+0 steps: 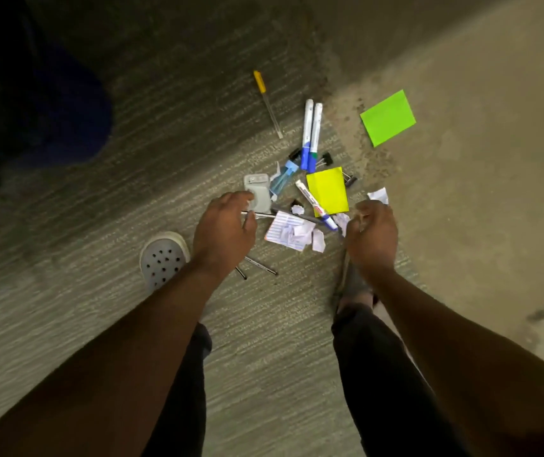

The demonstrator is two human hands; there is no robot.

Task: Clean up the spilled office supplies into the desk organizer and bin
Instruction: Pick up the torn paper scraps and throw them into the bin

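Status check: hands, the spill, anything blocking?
Left hand pinching a thin pen; right hand curled, grip unclear. Markers, sticky notes, paper scraps still on carpet. Organizer and bin out of view.

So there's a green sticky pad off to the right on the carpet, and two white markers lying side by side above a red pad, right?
Not quite: the pad below the two white markers is yellow, not red, as the head view shows. The green sticky pad does lie off to the right on the carpet.

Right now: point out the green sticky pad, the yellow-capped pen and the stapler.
green sticky pad point(388, 118): head view, middle of top sheet
yellow-capped pen point(259, 81): head view, on the cap
stapler point(258, 190): head view, grey body
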